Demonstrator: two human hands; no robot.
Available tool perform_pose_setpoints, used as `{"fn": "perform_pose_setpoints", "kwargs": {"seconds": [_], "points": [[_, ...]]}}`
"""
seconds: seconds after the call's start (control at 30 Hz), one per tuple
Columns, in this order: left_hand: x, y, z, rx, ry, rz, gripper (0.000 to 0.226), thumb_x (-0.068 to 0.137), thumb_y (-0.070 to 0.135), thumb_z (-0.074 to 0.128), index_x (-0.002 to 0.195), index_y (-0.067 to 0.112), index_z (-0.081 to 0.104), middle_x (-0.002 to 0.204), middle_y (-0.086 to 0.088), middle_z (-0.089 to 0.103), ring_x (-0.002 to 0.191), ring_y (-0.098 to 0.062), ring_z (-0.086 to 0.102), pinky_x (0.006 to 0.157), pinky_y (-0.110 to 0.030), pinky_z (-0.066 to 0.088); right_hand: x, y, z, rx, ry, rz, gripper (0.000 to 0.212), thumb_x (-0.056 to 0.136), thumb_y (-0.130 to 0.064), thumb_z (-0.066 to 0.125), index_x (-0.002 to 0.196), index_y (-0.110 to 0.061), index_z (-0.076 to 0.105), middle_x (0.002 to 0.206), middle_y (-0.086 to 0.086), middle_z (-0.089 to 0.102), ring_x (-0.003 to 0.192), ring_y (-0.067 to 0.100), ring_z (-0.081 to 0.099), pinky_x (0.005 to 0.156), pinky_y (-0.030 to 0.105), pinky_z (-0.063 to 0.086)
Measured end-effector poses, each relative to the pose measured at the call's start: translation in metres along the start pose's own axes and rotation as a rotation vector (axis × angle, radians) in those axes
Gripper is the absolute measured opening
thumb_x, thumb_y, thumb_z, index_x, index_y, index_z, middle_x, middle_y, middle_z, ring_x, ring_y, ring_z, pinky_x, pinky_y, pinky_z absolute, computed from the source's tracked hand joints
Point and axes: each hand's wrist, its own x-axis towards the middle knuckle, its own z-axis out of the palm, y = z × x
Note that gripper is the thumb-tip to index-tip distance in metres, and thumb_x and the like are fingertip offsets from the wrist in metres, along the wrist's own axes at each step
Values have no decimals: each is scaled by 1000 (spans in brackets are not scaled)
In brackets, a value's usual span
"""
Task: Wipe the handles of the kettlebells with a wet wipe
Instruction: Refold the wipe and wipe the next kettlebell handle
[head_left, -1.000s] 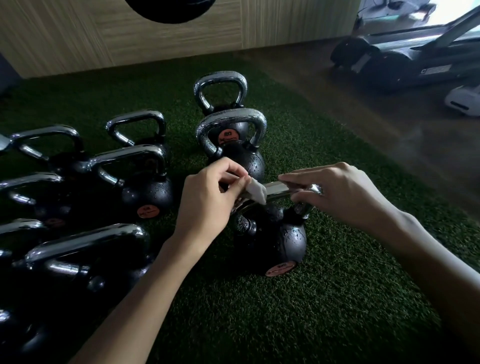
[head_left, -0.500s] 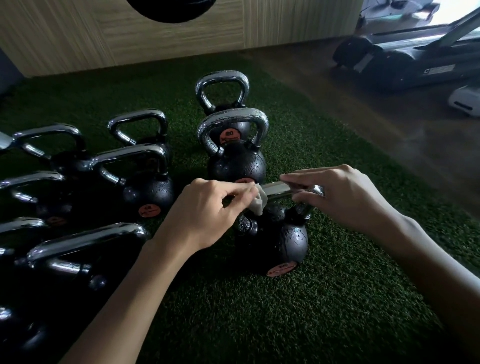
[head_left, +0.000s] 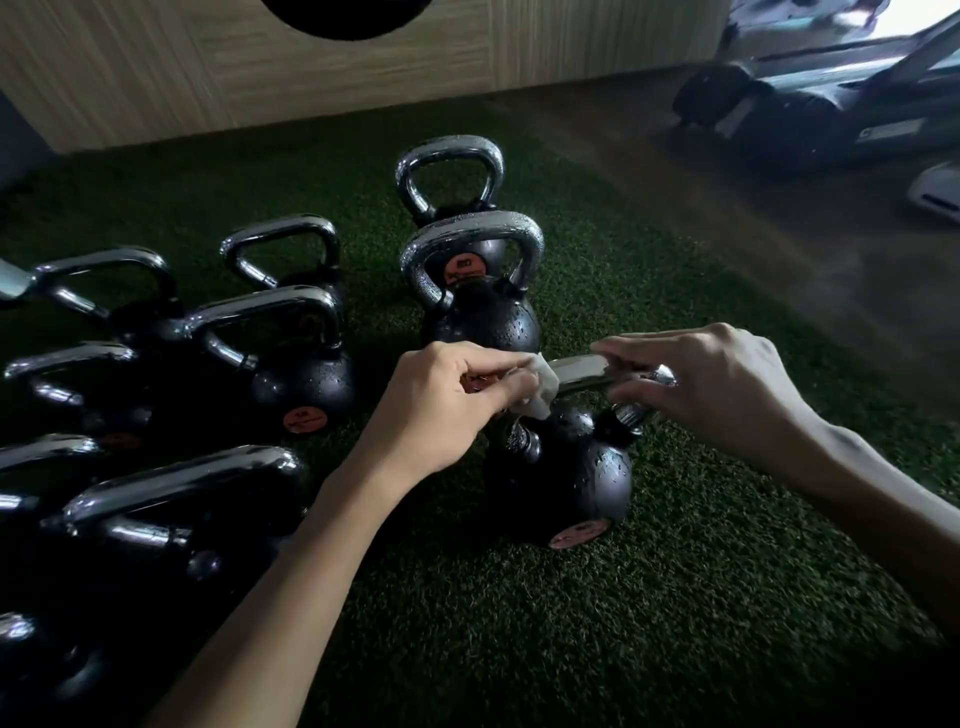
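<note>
A black kettlebell (head_left: 566, 478) with a chrome handle (head_left: 579, 373) stands on green turf in the middle of the view. My left hand (head_left: 441, 410) pinches a white wet wipe (head_left: 540, 387) against the left end of that handle. My right hand (head_left: 711, 384) grips the handle's right end, fingers curled over the bar. Water drops speckle the black ball.
Two more kettlebells (head_left: 478, 306) stand just behind the one I hold. Several others (head_left: 291, 358) crowd the left side in rows. The turf (head_left: 649, 597) runs out to bare floor at the right, with a treadmill (head_left: 831, 109) beyond. A wooden wall (head_left: 156, 67) lies behind.
My left hand has rolled over the left end of the handle and slid the wipe slightly down around it. My right hand keeps its grip in place.
</note>
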Motion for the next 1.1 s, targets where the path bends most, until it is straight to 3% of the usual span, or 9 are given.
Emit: {"fn": "perform_pose_setpoints", "kwargs": {"seconds": [0.13, 0.37, 0.5, 0.6, 0.7, 0.8, 0.87, 1.0, 1.1], "points": [[3, -12, 18, -255, -6, -82, 28, 88, 36, 74, 114, 28, 78, 96, 21, 76, 72, 19, 62, 68, -1, 42, -9, 22, -4, 81, 3, 78, 52, 76, -62, 69, 127, -52, 64, 118, -22, 72, 82, 1, 63, 66, 28, 47], [-10, -14, 77, -292, 210, 17, 28, 90, 31, 76, 115, 19, 78, 111, 13, 75, 104, 6, 69, 91, -14, 53, -26, 57, -8, 150, 55, 224, 53, 73, -62, 73, 124, -55, 63, 105, -8, 79, 77, 16, 71, 71, 40, 58], [-11, -31, 93, -351, 228, -118, 22, 89, 47, 72, 108, 38, 76, 81, 18, 77, 57, -14, 60, 55, -45, 53, -29, 60, -7, 157, 77, 271, 53, 73, -61, 74, 124, -45, 68, 110, -8, 78, 87, 17, 73, 77, 42, 59], [-14, -33, 96, -398, 247, -156, 27, 87, 43, 72, 110, 31, 77, 80, 9, 78, 44, 1, 53, 44, -23, 41, -28, 60, -3, 157, 94, 322, 50, 77, -52, 80, 125, -40, 71, 105, -4, 79, 69, 6, 60, 71, 35, 54], [-16, -16, 101, -405, 312, -134, 12, 92, 29, 74, 103, 35, 76, 77, 21, 74, 81, 9, 61, 45, -9, 34, -29, 55, -4, 132, 95, 339, 49, 79, -52, 79, 126, -39, 70, 94, -1, 80, 59, -1, 50, 67, 34, 49], [-14, -9, 109, -441, 327, -195, 23, 95, 26, 71, 91, 49, 67, 59, 26, 68, 87, 2, 52, 47, -17, 38, -34, 37, -11, 39, 58, 354, 46, 83, -50, 77, 127, -39, 70, 94, 0, 79, 76, 20, 68, 73, 36, 49], [-10, -18, 110, -481, 374, -238, 11, 92, 38, 71, 101, 45, 72, 81, 16, 71, 87, -8, 56, 47, -11, 35, -39, 19, -13, -39, 43, 374, 36, 87, -51, 74, 121, -38, 72, 86, -1, 77, 81, 28, 71, 70, 35, 47], [5, -44, 113, -456, 454, -376, 43, 87, 60, 69, 115, 29, 78, 101, -8, 78, 98, -29, 70, 73, -52, 60, -39, -24, -7, -134, 23, 440, 29, 92, -56, 65, 92, -27, 61, 63, -11, 62, 61, 19, 61, 60, 30, 38], [10, -53, 114, -448, 482, -496, 44, 86, 62, 70, 113, 29, 78, 106, 9, 79, 101, -13, 74, 85, -44, 62, -28, -59, 2, -169, -12, 421, 32, 92, -58, 62, 94, -25, 60, 71, -5, 65, 69, 23, 64, 66, 32, 42]]}}
